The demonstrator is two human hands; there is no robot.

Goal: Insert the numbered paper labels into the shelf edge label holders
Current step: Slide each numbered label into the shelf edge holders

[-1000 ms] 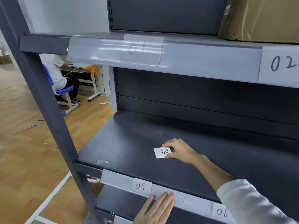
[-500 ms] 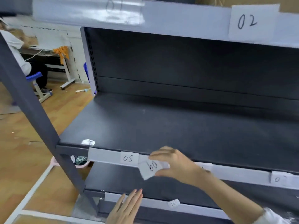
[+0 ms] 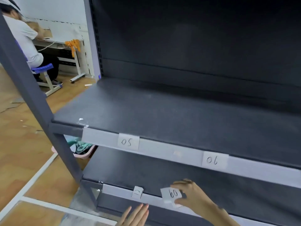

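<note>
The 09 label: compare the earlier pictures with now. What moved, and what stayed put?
The right hand picked the 09 label off the middle shelf and carried it down to the lower shelf's holder strip, still pinching it. The left hand stays open below. Labels 05 and 06 stayed in place.

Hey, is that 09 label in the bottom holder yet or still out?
Still out. The right hand pinches the 09 label in front of the bottom holder, tilted, its whole face showing.

My right hand (image 3: 193, 195) pinches the 09 label (image 3: 171, 194) at the lower shelf's label holder (image 3: 117, 191); my left hand (image 3: 136, 216) hovers flat below.
</note>
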